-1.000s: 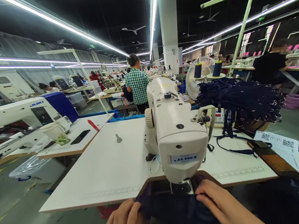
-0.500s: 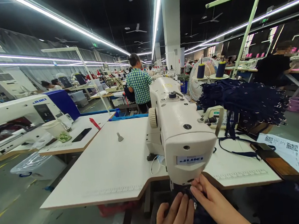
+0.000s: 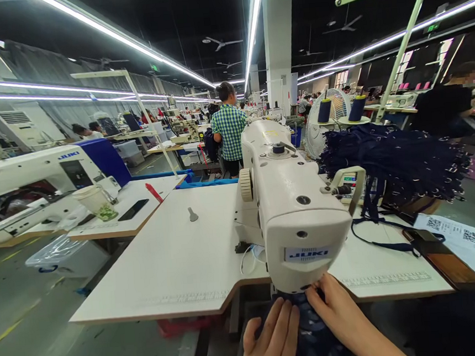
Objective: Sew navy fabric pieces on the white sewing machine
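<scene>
A white JUKI sewing machine [image 3: 294, 212] stands on the white table [image 3: 178, 266] right in front of me. Dark navy fabric [image 3: 313, 332] lies under its head at the bottom edge of the view. My left hand [image 3: 272, 341] rests flat on the fabric, fingers stretched toward the needle area. My right hand [image 3: 341, 316] lies on the fabric's right side, fingertips pressed close under the machine head. The needle itself is hidden behind the head.
A heap of navy straps [image 3: 390, 164] and two thread cones [image 3: 342, 110] sit at the right, with a paper with QR codes [image 3: 454, 234] and a brown board [image 3: 448, 262]. Left: another JUKI machine [image 3: 34, 184], a cup [image 3: 96, 201], a phone [image 3: 132, 209]. A person in a checked shirt [image 3: 229, 129] stands behind.
My hands have come together from wide apart to close under the machine head, now flat on the fabric. The view has shifted slightly.
</scene>
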Demonstrator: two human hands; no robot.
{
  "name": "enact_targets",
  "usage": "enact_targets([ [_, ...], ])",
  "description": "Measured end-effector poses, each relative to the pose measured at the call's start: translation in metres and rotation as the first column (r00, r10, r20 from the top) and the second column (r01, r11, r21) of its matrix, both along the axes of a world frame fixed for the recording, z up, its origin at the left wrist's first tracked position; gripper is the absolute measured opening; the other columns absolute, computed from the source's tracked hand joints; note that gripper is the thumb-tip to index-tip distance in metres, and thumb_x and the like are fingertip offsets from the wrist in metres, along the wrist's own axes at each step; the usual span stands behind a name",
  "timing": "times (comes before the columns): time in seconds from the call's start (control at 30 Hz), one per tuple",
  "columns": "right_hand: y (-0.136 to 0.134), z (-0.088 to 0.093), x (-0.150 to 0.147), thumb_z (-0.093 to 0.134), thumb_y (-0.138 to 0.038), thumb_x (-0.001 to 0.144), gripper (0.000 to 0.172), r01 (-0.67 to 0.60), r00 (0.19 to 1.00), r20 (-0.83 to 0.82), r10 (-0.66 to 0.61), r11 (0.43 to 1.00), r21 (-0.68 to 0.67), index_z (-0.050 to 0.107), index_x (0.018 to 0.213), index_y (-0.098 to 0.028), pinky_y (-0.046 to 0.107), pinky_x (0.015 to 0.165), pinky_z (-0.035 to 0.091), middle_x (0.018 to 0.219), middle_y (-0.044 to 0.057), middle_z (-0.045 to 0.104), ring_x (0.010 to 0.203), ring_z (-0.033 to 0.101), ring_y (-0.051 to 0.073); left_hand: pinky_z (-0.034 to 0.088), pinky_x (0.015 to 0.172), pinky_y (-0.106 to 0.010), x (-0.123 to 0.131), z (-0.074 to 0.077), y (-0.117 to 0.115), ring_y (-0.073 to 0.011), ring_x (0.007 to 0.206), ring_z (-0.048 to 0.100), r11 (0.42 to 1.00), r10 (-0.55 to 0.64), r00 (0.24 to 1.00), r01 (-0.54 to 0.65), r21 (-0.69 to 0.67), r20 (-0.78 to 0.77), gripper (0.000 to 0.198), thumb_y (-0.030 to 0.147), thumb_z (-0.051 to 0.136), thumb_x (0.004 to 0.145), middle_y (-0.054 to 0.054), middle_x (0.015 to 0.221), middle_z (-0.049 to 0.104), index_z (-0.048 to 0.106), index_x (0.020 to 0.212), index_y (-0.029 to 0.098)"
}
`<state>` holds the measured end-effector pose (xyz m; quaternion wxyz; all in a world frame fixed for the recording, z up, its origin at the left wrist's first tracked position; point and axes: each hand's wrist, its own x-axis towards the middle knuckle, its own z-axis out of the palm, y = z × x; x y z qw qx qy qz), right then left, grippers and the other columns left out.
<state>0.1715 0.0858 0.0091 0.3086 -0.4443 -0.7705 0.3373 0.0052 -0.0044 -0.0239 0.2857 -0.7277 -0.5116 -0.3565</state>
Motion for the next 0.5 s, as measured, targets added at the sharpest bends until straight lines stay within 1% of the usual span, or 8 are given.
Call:
enact_targets([
  [0.1, 0.002, -0.003, 0.000, 0.032, -0.037, 0.092, 0.022, -0.009, 1.000, -0.011, 0.009, 1.000, 0.024, 0.046, 0.091, -0.021, 0.044, 0.076, 0.046, 0.089, 0.010, 0.062, 0.086, 0.059, 0.028, 0.010, 0.115, -0.025, 0.002, 0.002, 0.000, -0.0042, 0.124, 0.049, 1.000, 0.015, 1.000, -0.015, -0.007, 0.012, 0.034, 0.019, 0.036, 0.099, 0.004, 0.121, 0.068, 0.064, 0.118, 0.019],
  [0.2, 0.002, -0.005, 0.000, 0.033, -0.037, 0.092, 0.021, 0.008, 1.000, 0.006, -0.009, 0.999, 0.050, 0.047, 0.089, -0.021, 0.042, 0.073, 0.046, 0.085, 0.009, 0.062, 0.082, 0.059, 0.028, 0.016, 0.112, -0.025, 0.004, 0.004, 0.000, -0.0043, 0.121, 0.052, 1.000, 0.026, 0.999, -0.026, 0.001, 0.025, 0.034, 0.019, 0.035, 0.100, 0.004, 0.121, 0.068, 0.065, 0.117, 0.020],
  [0.27, 0.003, -0.007, 0.000, 0.033, -0.037, 0.092, 0.021, 0.017, 1.000, 0.009, -0.018, 0.998, 0.060, 0.047, 0.088, -0.022, 0.042, 0.071, 0.046, 0.083, 0.009, 0.062, 0.080, 0.059, 0.028, 0.022, 0.106, -0.026, 0.005, 0.005, 0.000, -0.0046, 0.119, 0.053, 0.999, 0.034, 0.999, -0.035, 0.018, 0.022, 0.036, 0.021, 0.033, 0.101, 0.005, 0.119, 0.069, 0.065, 0.116, 0.021],
  [0.37, 0.004, -0.010, 0.001, 0.034, -0.038, 0.090, 0.020, 0.019, 1.000, 0.000, -0.019, 0.998, 0.068, 0.047, 0.086, -0.022, 0.041, 0.071, 0.047, 0.082, 0.009, 0.063, 0.079, 0.060, 0.028, 0.031, 0.093, -0.028, 0.005, 0.006, 0.000, -0.0049, 0.116, 0.056, 0.998, 0.052, 0.999, -0.052, 0.029, 0.009, 0.038, 0.022, 0.030, 0.101, 0.006, 0.118, 0.069, 0.065, 0.116, 0.022],
  [0.43, 0.005, -0.011, 0.000, 0.034, -0.038, 0.090, 0.021, 0.022, 1.000, -0.003, -0.021, 0.997, 0.068, 0.047, 0.086, -0.022, 0.042, 0.072, 0.047, 0.083, 0.010, 0.064, 0.080, 0.061, 0.028, 0.034, 0.087, -0.030, 0.005, 0.006, 0.000, -0.0047, 0.112, 0.058, 0.997, 0.066, 0.998, -0.065, 0.037, -0.002, 0.039, 0.021, 0.029, 0.101, 0.007, 0.117, 0.070, 0.066, 0.114, 0.023],
  [0.5, 0.005, -0.010, -0.001, 0.034, -0.038, 0.090, 0.022, 0.035, 0.999, -0.006, -0.035, 0.997, 0.068, 0.049, 0.087, -0.021, 0.042, 0.074, 0.048, 0.085, 0.011, 0.065, 0.081, 0.062, 0.028, 0.034, 0.083, -0.031, 0.005, 0.007, 0.000, -0.0044, 0.107, 0.061, 0.996, 0.085, 0.996, -0.085, 0.040, -0.007, 0.037, 0.020, 0.032, 0.100, 0.009, 0.116, 0.070, 0.066, 0.113, 0.025],
])
